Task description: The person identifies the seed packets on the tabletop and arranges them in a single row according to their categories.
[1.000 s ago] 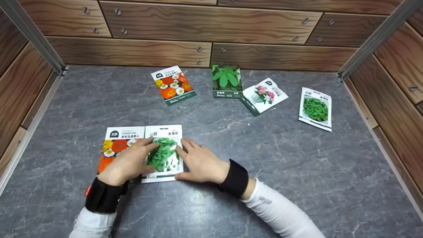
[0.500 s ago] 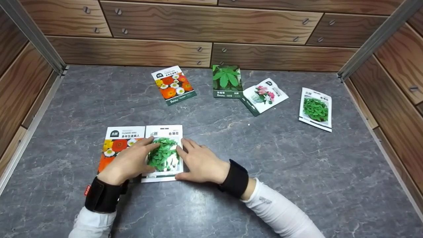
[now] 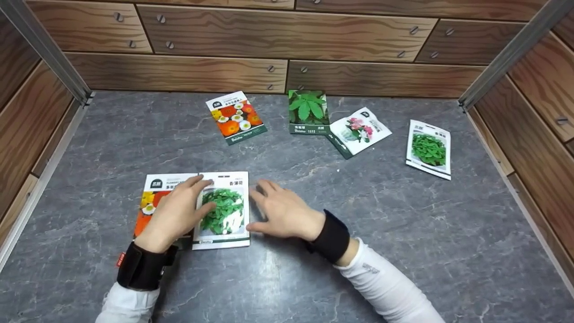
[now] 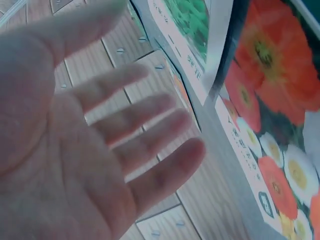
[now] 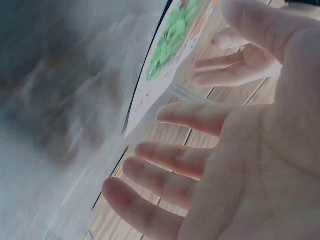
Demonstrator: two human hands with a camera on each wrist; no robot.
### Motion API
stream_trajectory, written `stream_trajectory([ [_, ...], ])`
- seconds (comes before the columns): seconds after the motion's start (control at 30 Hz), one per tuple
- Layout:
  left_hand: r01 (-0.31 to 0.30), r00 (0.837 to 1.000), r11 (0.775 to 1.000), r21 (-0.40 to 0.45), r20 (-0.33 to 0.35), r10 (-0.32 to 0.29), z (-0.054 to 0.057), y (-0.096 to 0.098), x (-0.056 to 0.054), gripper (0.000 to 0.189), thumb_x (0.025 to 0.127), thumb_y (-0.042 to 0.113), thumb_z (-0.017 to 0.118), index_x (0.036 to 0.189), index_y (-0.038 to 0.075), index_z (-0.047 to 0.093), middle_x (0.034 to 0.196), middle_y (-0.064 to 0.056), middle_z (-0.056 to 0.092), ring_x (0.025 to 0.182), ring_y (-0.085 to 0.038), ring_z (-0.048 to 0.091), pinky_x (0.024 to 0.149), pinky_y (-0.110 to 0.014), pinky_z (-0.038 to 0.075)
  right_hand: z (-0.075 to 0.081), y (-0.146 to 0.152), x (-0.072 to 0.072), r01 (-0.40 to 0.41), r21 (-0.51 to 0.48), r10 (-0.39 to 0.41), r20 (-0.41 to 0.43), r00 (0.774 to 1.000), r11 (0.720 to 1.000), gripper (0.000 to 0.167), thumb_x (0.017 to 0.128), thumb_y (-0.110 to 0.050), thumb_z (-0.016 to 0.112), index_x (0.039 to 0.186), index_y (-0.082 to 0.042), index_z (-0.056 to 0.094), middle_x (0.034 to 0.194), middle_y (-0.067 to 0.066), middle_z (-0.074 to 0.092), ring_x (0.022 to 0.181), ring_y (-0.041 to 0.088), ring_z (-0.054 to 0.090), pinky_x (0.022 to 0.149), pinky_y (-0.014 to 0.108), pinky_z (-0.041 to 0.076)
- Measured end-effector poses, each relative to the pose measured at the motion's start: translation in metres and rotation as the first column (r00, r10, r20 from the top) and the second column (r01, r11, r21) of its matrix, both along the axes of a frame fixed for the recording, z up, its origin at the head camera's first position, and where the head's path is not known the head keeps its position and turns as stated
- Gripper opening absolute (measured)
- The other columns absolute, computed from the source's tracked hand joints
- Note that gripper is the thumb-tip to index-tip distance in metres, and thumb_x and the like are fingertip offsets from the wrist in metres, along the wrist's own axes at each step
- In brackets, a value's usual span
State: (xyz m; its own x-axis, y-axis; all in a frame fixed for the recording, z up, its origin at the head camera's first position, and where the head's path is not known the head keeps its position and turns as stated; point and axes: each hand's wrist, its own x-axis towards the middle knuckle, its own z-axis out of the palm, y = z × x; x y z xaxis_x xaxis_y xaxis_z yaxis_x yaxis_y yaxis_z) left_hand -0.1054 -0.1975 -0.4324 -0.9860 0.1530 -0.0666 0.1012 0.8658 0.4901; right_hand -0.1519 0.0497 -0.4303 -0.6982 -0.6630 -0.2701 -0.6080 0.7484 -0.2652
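A white mint seed packet (image 3: 226,213) lies flat on the grey surface, side by side with an orange poppy seed packet (image 3: 145,215). Over the poppy packet, hiding much of it, is my left hand (image 3: 172,217), its fingers extended and thumb over the mint packet's left part. In the left wrist view that palm (image 4: 65,155) faces the packets and holds nothing. Beside the mint packet's right edge, the right hand (image 3: 289,213) has its fingers spread, thumb tip close to the lower right edge. The right wrist view shows its palm (image 5: 250,165) with nothing in it.
Toward the back lie another poppy packet (image 3: 236,117), a green leaf packet (image 3: 308,112) touching a pink flower packet (image 3: 360,131), and a second mint packet (image 3: 428,150) at right. Wood-patterned walls (image 3: 287,33) enclose the back and sides.
The right hand has drawn off the mint packet to the right. My left hand has shifted slightly, fingers higher toward the packets' top edges. The packets keep their places.
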Motion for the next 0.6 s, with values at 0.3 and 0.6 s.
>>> stream_trajectory([
  [0.3, -0.09, 0.98, 0.985, 0.146, -0.162, 0.113, 0.004, 0.012, -0.013, 0.05, 0.104, 0.025, 0.066, 0.148, 0.002, 0.057, 0.154, -0.024, 0.055, 0.142, -0.043, 0.054, 0.115, -0.055, 0.05, 0.004, 0.006, -0.032, 0.115, -0.114, -0.111, 0.046, 0.993, 0.987, 0.087, 0.096, -0.056, 0.068, 0.163, -0.011, 0.037, 0.173, 0.021, 0.027, 0.16, 0.042, 0.03, 0.13, 0.063, 0.028],
  [0.6, -0.165, 0.976, 0.976, 0.14, -0.121, 0.182, 0.013, 0.009, -0.069, 0.051, 0.104, 0.03, 0.065, 0.147, 0.003, 0.058, 0.152, -0.024, 0.057, 0.138, -0.045, 0.057, 0.115, -0.062, 0.048, 0.001, -0.009, -0.096, 0.225, -0.125, -0.226, 0.007, 0.974, 0.966, 0.086, 0.097, -0.054, 0.067, 0.163, -0.008, 0.035, 0.173, 0.022, 0.026, 0.161, 0.042, 0.028, 0.132, 0.061, 0.026],
])
